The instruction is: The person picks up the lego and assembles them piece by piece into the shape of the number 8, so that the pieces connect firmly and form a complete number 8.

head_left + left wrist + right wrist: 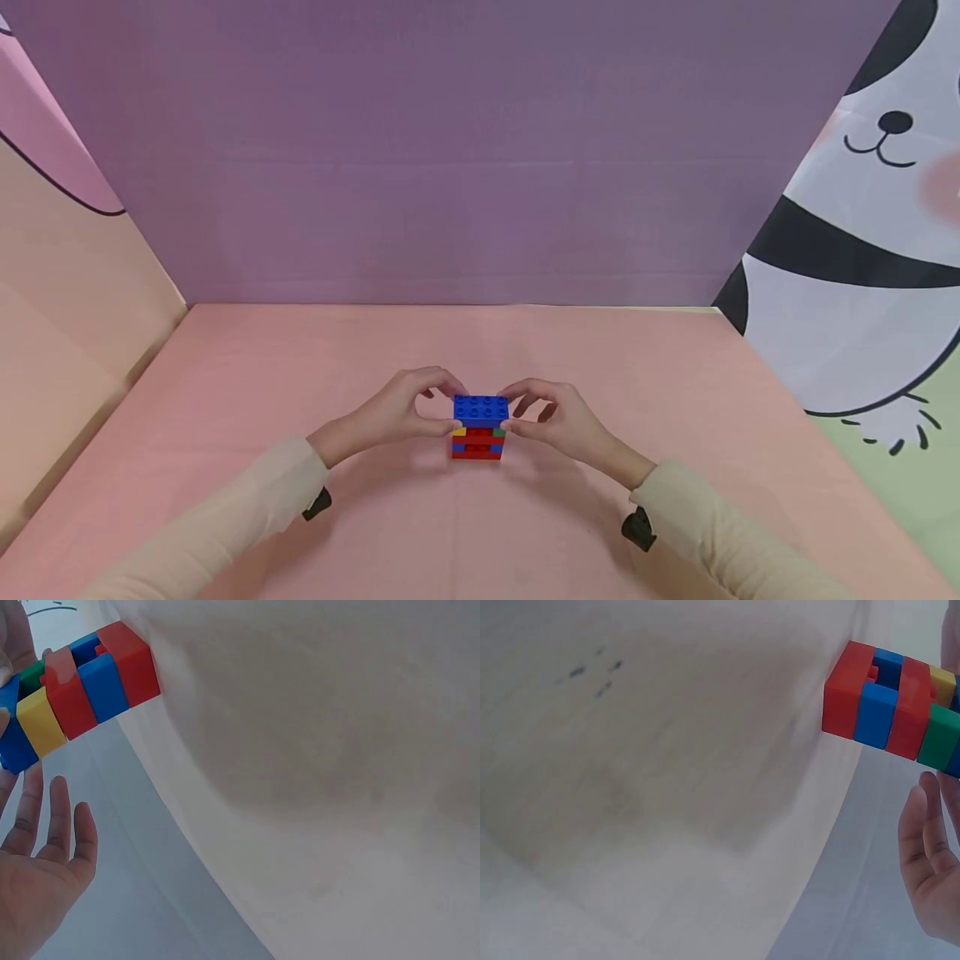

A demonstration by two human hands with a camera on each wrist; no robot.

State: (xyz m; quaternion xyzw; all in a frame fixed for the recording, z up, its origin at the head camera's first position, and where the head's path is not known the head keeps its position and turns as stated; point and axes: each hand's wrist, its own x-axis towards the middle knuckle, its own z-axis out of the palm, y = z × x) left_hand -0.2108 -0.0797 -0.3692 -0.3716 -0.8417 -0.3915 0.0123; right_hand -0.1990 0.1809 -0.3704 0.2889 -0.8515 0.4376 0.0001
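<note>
A blue building brick (481, 410) with two rows of studs lies across the top of a small tower. My left hand (401, 407) pinches its left end, thumb at the front and index finger at the back. At the other end my right hand (558, 417) pinches the same brick in like fashion. Under it a yellow brick (42, 721) stands on the left and a green brick (939, 738) on the right. Below those comes a red brick (908, 709), then two small blue bricks with a gap between, then a red bottom brick (477, 453) on the table.
A pink cloth covers the table (480, 533). Behind it rises a purple backdrop (450, 167), with a panda-print panel (855, 333) along the right and a beige panel (60, 292) along the left. Dark wrist straps show under both sleeves.
</note>
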